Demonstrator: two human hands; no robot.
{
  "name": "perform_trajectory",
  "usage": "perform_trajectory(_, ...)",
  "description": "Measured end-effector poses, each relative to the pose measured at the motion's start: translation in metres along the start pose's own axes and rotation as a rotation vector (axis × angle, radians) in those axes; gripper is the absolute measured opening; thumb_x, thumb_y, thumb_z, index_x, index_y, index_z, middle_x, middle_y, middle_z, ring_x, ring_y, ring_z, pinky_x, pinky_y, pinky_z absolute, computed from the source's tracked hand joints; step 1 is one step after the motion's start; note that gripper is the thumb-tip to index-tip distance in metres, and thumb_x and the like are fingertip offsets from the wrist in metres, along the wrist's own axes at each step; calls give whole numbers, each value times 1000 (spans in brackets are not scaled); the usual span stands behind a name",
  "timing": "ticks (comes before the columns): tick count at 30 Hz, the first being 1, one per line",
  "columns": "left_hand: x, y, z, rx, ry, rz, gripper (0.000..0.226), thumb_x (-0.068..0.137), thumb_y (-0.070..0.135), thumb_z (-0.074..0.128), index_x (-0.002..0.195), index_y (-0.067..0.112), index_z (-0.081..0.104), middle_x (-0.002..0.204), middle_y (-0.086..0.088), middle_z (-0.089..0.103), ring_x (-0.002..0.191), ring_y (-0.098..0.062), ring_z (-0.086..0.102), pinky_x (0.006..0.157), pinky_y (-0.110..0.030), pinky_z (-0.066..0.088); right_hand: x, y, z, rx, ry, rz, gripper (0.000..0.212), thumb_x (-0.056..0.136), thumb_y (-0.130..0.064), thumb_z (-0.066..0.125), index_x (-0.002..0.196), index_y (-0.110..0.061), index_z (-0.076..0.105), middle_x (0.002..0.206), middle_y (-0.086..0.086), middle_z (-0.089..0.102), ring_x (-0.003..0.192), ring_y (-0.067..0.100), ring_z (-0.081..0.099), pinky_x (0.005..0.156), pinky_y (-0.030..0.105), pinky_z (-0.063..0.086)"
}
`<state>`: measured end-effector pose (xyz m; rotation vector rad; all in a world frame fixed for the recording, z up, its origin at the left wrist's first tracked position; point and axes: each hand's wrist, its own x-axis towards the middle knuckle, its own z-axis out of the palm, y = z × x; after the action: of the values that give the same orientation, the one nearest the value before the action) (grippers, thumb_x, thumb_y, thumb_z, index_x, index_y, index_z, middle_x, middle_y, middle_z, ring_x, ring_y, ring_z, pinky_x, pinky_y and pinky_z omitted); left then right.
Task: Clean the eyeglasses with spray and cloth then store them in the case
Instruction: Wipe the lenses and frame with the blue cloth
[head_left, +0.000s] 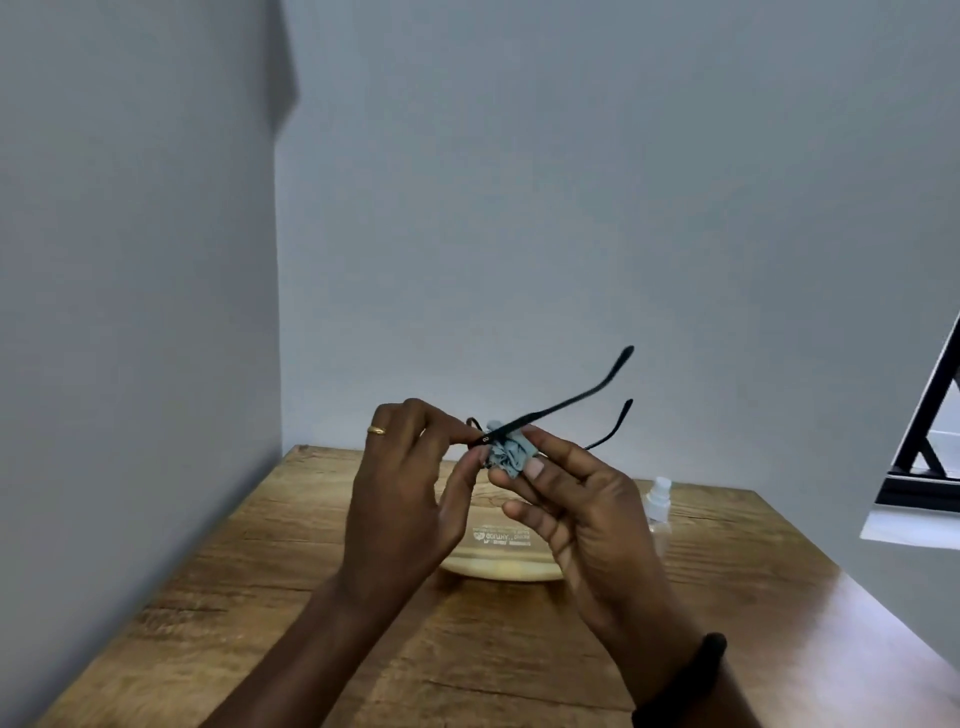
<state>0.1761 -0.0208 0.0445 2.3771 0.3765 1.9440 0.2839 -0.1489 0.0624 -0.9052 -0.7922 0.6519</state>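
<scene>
Black-framed eyeglasses (566, 402) are held above the table, both temple arms unfolded and pointing up to the right. My left hand (410, 493) pinches the frame at its left hinge. My right hand (576, 499) presses a bunched blue-grey cloth (511, 454) against the front of the glasses; the lenses are hidden behind cloth and fingers. A small clear spray bottle (658, 501) with a white cap stands on the table just right of my right hand. A pale cream eyeglass case (498, 564) with printed lettering lies on the table below my hands, partly hidden by them.
The wooden table (260, 597) fills the lower frame, set into a corner of grey walls at the left and back. A black-framed window or railing (930, 441) shows at the right edge. My right wrist wears a black band (691, 670).
</scene>
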Motion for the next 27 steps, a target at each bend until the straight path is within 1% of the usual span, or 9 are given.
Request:
perform_trajectory(4, -1, 1, -1, 45, -4, 66, 12, 89, 13, 69, 99, 8, 73, 94, -4, 63, 93, -20, 53, 83, -18, 35, -3, 1, 7, -79, -37, -83, 39, 83, -3, 67, 122, -12, 68, 111, 12, 76, 93, 25, 75, 71, 27, 61)
perform_trajectory(6, 0, 3, -2, 50, 1, 97, 13, 91, 15, 66, 98, 7, 73, 95, -6, 64, 94, -21, 53, 83, -22, 38, -3, 4, 9, -190, -4, -165, 41, 86, 3, 67, 122, -16, 68, 109, 9, 77, 87, 24, 76, 70, 27, 60)
perform_trajectory(8, -1, 7, -2, 58, -4, 136, 14, 93, 17, 64, 97, 7, 73, 95, -6, 65, 93, -22, 54, 81, -26, 41, -3, 7, 11, -274, 42, -260, 38, 87, 9, 66, 115, -16, 71, 99, 10, 78, 75, 20, 74, 65, 27, 58)
perform_trajectory(10, 0, 11, -3, 71, -7, 172, 15, 95, 17, 63, 95, 8, 74, 94, -6, 66, 93, -22, 54, 79, -29, 44, -3, 10, 14, -283, 83, -331, 32, 86, 10, 67, 107, -13, 73, 89, 11, 78, 65, 18, 70, 59, 26, 55)
perform_trajectory(12, 1, 13, -3, 77, 2, 191, 15, 96, 18, 63, 94, 8, 74, 94, -6, 66, 93, -22, 53, 79, -30, 45, -3, 12, 14, -273, 116, -376, 27, 85, 11, 68, 103, -9, 71, 81, 13, 76, 59, 18, 67, 55, 25, 53)
perform_trajectory(16, 1, 14, -2, 79, -2, 199, 12, 94, 17, 67, 93, 7, 73, 93, -7, 66, 92, -23, 54, 77, -32, 46, -2, 11, 10, -273, 120, -416, 21, 85, 10, 68, 102, -3, 68, 70, 18, 70, 55, 19, 62, 55, 26, 54)
perform_trajectory(21, 1, 16, -4, 62, -24, 207, 8, 92, 13, 69, 91, 5, 73, 91, -7, 66, 91, -23, 52, 75, -31, 44, -3, 8, 10, -274, 40, -442, 20, 83, 11, 70, 98, -3, 69, 82, 9, 73, 60, 18, 61, 59, 28, 54)
perform_trajectory(24, 0, 15, -6, 55, -50, 189, 11, 90, 4, 64, 95, 4, 74, 94, -7, 66, 93, -22, 52, 76, -28, 41, -3, 6, 10, -279, -40, -406, 18, 84, 14, 67, 95, 0, 64, 77, 9, 68, 56, 17, 58, 56, 26, 51)
perform_trajectory(27, 0, 14, -6, 41, -56, 184, 13, 89, 2, 64, 96, 5, 74, 94, -6, 66, 93, -21, 52, 77, -26, 40, -2, 4, 8, -302, -61, -406, 18, 86, 17, 63, 92, 0, 61, 77, 12, 64, 54, 18, 60, 55, 25, 50)
